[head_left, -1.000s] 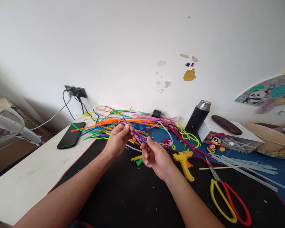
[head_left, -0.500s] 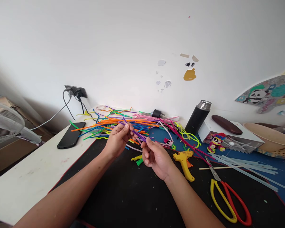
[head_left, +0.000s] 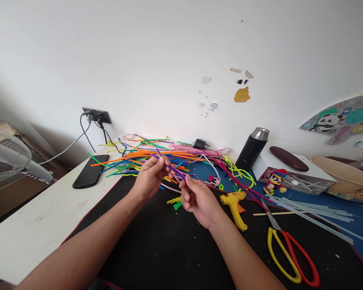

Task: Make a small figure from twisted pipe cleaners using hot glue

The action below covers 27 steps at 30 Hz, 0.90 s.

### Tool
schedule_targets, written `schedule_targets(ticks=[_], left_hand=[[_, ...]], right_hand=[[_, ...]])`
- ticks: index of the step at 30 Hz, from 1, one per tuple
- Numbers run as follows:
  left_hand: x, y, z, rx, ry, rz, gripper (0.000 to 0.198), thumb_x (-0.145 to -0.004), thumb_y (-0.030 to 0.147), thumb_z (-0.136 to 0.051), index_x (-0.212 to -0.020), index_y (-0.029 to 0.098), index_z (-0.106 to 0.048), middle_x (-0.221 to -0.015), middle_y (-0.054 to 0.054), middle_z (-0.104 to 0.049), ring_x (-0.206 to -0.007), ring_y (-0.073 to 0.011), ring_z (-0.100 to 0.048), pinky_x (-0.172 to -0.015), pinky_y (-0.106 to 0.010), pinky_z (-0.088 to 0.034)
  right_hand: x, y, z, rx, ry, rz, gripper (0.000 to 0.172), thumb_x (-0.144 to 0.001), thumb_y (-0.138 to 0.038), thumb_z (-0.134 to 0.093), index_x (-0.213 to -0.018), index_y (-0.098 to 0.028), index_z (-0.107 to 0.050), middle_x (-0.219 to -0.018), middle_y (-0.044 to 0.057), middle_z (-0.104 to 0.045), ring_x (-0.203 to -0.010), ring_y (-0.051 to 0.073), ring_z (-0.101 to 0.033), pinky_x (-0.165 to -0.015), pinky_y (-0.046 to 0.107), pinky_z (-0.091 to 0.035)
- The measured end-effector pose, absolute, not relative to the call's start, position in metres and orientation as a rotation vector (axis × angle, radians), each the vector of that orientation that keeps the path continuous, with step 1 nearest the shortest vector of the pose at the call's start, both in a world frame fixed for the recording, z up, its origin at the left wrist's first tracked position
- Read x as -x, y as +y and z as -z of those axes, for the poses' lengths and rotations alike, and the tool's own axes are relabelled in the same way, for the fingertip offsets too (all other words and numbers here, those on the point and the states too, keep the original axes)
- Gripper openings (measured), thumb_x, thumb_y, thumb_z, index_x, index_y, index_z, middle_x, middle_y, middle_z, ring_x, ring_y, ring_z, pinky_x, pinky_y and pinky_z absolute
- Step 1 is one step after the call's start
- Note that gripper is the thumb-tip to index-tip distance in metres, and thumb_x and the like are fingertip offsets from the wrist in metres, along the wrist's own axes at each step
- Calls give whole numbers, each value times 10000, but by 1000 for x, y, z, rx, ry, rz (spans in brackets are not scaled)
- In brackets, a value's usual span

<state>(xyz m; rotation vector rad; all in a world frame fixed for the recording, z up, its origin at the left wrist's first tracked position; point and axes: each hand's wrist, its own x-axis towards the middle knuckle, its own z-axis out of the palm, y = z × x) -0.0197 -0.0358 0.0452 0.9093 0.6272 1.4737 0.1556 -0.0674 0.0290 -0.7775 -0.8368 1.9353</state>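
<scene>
Holding one purple pipe cleaner (head_left: 173, 169) — both hands.
Left hand (head_left: 151, 177) and right hand (head_left: 199, 199) each keep a grip pinched on it, above the desk (head_left: 157, 249), near the heap of coloured pipe cleaners (head_left: 157, 155).

Glue gun (head_left: 236, 204), scissors (head_left: 290, 249), flask (head_left: 253, 150), phone (head_left: 90, 172)

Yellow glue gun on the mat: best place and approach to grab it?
Grip the glue gun by its handle, the longer leg that points toward the person, coming from above. It lies flat on the black mat, handle clear of the scissors and the right hand.
</scene>
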Motion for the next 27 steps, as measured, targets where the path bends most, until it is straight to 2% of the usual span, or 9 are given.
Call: schedule_targets(ticks=[11, 27], left_hand=[[20, -35, -44, -908, 619, -1463, 333, -765, 415, -885, -764, 137, -702, -673, -18, -629, -640, -140, -643, -631, -239, -543], [20, -35, -45, -918, 621, -1473, 330, -769, 410, -881, -754, 137, -697, -672, -17, -620, -619, -141, -638, -572, -230, -500]], right_hand=[[-156, -67, -28, 782, -844, -1932, 486, -754, -605, -857, -829, -151, -701, -530, -64, -514, -409, 75, -467, -395, 198, -241], [-156, -66, -27, 760, -844, -1928, 522, -749, -645, -846, -838, -148, -712, -523, -66, -500, -412, 76, -445, -397, 209, -228]])
